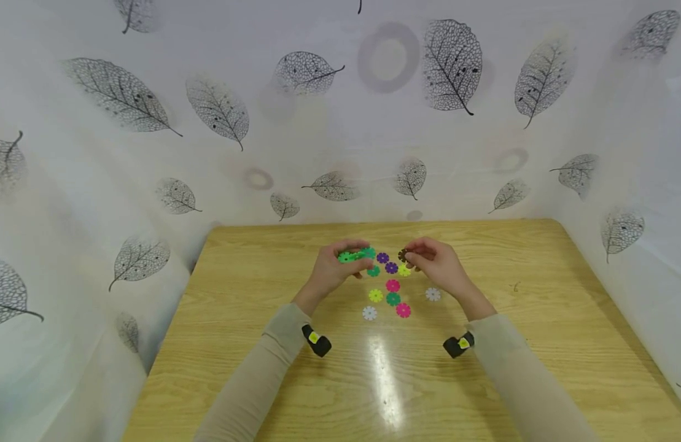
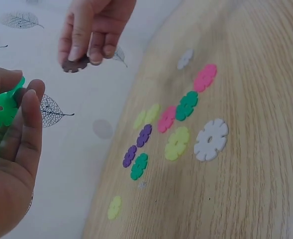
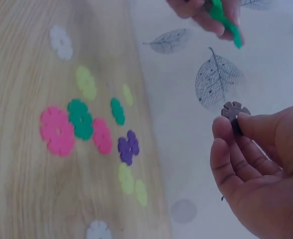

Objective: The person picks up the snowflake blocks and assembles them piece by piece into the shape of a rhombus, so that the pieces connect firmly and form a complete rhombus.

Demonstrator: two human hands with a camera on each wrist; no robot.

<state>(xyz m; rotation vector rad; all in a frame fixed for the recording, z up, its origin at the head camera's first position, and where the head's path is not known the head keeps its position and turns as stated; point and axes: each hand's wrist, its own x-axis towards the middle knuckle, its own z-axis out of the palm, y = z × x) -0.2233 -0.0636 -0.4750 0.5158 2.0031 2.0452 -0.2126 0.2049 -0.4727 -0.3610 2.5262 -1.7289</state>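
Head cam, near to far: loose flower discs (image 1: 392,286) (pink, green, yellow, purple, white) lie flat on the table (image 1: 539,319) just in front of both hands, w/ the leaf-print backdrop (image 1: 296,123) behind. Left hand (image 1: 331,270) is clamped on a bright green disc cluster (image 1: 355,255), right hand (image 1: 436,264) pinches a brown disc (image 1: 403,255) by its edge, both held above the table & a bit apart. Brown disc's small, flat, notched all round, so imo a fingertip-only pinch could let it twist or drop into the loose pile if it meets the green cluster off-angle.
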